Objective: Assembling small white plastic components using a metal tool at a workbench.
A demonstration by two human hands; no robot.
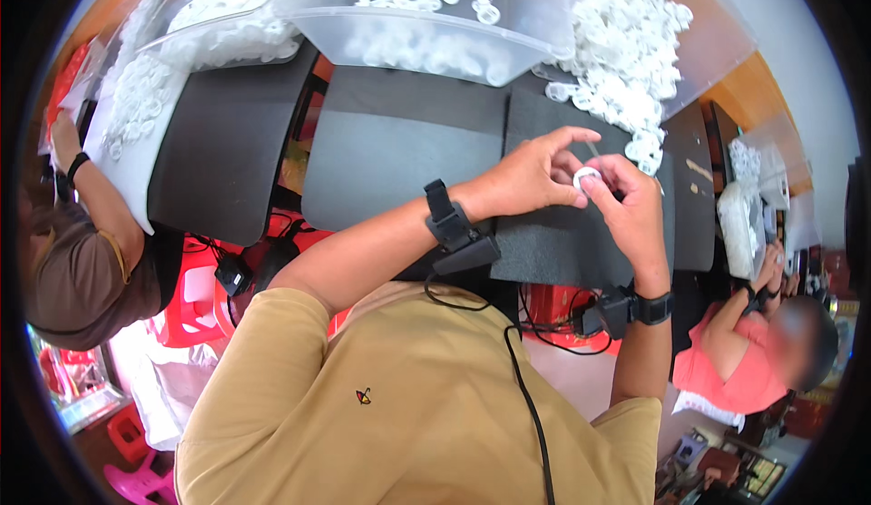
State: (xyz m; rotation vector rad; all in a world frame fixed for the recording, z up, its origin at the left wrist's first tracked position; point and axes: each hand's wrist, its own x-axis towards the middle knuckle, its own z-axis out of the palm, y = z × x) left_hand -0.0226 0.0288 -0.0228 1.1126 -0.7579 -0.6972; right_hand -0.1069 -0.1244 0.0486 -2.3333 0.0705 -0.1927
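In front of me, above the dark foam mat point(553, 242), a small white round plastic part point(585, 176) sits between my two hands. My right hand point(628, 210) pinches it, with the thumb pressed on its face. My left hand point(531, 174) grips its left side with the thumb and bent fingers, and the index finger reaches over the top. A thin pale sliver point(592, 149) sticks up between the fingertips; I cannot tell whether it belongs to the part. A heap of similar white parts point(626, 42) lies just beyond my right hand and spills toward it.
A clear plastic bin point(408, 29) of white parts stands ahead, another bin point(222, 42) to its left. Dark boards point(408, 133) cover the table. Co-workers sit at left point(86, 242) and right point(735, 351). A black cable point(526, 396) hangs down my front; red stools point(195, 296) stand below.
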